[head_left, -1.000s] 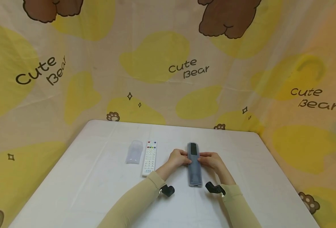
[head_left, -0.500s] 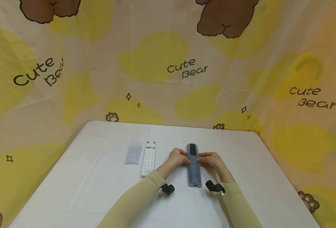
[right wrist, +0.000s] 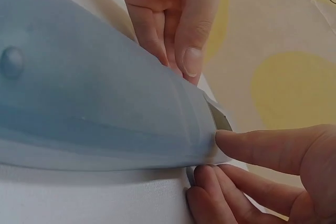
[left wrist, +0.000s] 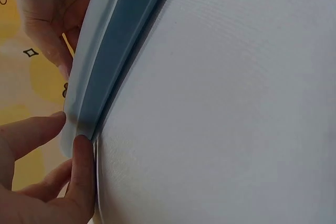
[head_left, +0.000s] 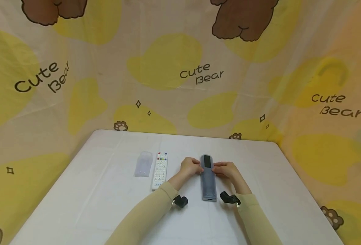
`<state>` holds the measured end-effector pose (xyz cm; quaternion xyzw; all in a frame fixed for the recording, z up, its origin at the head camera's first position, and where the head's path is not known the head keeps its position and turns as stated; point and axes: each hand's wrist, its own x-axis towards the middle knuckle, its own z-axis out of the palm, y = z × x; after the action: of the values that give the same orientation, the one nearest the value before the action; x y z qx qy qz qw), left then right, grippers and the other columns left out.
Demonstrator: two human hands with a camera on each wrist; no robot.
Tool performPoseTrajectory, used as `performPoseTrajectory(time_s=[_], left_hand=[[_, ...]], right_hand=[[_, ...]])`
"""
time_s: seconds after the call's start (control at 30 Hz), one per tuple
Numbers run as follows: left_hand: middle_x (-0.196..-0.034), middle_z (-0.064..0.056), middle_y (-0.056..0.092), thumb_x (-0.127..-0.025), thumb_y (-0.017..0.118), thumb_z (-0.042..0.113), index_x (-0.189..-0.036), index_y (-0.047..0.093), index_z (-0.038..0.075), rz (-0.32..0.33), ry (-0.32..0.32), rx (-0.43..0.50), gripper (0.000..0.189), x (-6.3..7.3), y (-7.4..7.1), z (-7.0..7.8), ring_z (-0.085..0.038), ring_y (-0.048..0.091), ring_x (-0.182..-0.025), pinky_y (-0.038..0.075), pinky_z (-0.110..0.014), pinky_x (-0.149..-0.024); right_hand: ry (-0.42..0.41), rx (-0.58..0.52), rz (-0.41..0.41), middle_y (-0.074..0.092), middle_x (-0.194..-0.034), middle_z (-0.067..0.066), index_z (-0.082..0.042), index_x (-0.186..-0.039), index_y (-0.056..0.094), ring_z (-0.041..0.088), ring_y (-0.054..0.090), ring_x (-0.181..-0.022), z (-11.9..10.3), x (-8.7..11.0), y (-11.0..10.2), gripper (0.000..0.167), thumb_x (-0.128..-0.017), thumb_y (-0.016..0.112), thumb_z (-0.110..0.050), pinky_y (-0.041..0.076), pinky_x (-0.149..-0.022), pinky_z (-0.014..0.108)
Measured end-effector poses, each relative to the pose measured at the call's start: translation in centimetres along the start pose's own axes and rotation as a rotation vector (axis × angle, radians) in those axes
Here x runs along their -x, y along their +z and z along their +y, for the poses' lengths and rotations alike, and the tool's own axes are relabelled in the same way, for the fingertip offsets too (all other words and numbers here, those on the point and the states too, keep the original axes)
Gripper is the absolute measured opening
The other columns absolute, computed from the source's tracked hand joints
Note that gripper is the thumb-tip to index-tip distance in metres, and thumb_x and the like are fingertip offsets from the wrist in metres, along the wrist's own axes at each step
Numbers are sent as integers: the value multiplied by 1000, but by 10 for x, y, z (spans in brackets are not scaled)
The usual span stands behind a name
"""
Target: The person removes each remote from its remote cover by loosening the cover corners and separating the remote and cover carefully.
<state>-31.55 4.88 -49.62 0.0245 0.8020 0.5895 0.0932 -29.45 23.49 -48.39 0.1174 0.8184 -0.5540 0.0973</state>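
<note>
A remote control [head_left: 208,183] in a bluish-grey translucent cover lies lengthwise on the table, its dark display at the far end. From its left side my left hand [head_left: 190,166] pinches the edge near the display, thumb and fingertips at the cover in the left wrist view. Across from it my right hand [head_left: 228,169] grips the right edge. The right wrist view has the right thumb [right wrist: 262,148] on top of the cover and the other fingers curled below its edge.
Left of the hands lies a white remote control [head_left: 160,172] with coloured buttons. Beside it is a clear plastic sleeve [head_left: 144,164], lying flat. The white table [head_left: 85,204] ends at a patterned yellow cloth [head_left: 159,61] behind.
Both hands have slid slightly toward the far end along the edges of the covered remote control. It stays in nearly the same place.
</note>
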Motion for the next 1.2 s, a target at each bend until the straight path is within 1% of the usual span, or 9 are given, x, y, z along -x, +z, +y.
performPoseTrajectory(time_s=[0.17, 0.33, 0.47, 0.63, 0.8, 0.9, 1.03, 1.1, 1.2], left_hand=[[-91, -11, 70, -67, 80, 1, -106, 67, -4, 1, 1, 24, 41, -7, -2, -1, -12, 65, -65, 56, -22, -61], [-96, -13, 71, -70, 78, 1, -109, 66, -4, -24, -8, 59, 41, -11, -2, -2, -12, 65, -68, 56, -23, -63], [-98, -13, 71, -72, 77, 2, -109, 67, -4, -29, -8, 83, 38, -12, -1, -3, -11, 63, -68, 55, -23, -62], [-98, -15, 71, -73, 76, 2, -108, 67, -4, -17, 2, 115, 37, -11, 1, -2, -10, 63, -68, 55, -23, -63], [-100, -19, 70, -76, 74, 3, -115, 62, -4, -32, 2, 181, 41, -10, 1, 0, -14, 67, -70, 57, -27, -65], [-100, -21, 70, -77, 73, 5, -118, 61, -3, -45, 15, 202, 43, -11, 0, 2, -19, 69, -72, 57, -30, -65], [-96, -20, 70, -77, 74, 5, -116, 62, -2, -44, 35, 233, 42, -12, 0, 5, -26, 70, -74, 58, -34, -65], [-95, -19, 71, -77, 74, 6, -114, 62, -1, -37, 41, 244, 40, -13, -1, 5, -26, 70, -73, 58, -34, -64], [-96, -16, 71, -77, 76, 11, -111, 62, 1, -21, 55, 232, 38, -14, -2, 7, -21, 68, -70, 56, -33, -61]], right_hand=[[3, -23, 14, 67, -110, 20, 8, -123, 57, 12, 66, -83, -3, -1, 0, 43, -84, 68, -8, 55, -84, 35], [12, -51, 23, 67, -111, 21, 8, -123, 57, 13, 67, -85, -6, -3, 1, 43, -84, 68, -8, 55, -85, 36], [23, -37, 28, 66, -114, 21, 6, -123, 58, 15, 67, -88, -6, -5, 2, 42, -85, 67, -9, 55, -85, 36], [36, -29, 53, 68, -110, 18, 5, -122, 59, 15, 67, -85, -7, -5, 3, 41, -85, 68, -11, 56, -80, 33], [50, -30, 58, 69, -107, 15, 2, -123, 59, 15, 66, -84, -12, -1, 1, 42, -86, 67, -16, 56, -77, 31], [48, -31, 52, 66, -113, 18, 1, -125, 58, 15, 67, -87, -15, 0, 0, 43, -88, 66, -19, 56, -79, 32], [41, -33, 63, 62, -122, 20, -1, -126, 58, 15, 67, -88, -19, 1, -2, 44, -89, 65, -23, 56, -78, 31], [35, -38, 70, 60, -124, 21, -2, -126, 58, 16, 68, -89, -21, 2, -3, 44, -89, 65, -24, 56, -77, 31], [23, -31, 73, 58, -127, 22, -2, -126, 58, 19, 68, -94, -24, 3, -3, 46, -88, 66, -26, 57, -78, 30]])
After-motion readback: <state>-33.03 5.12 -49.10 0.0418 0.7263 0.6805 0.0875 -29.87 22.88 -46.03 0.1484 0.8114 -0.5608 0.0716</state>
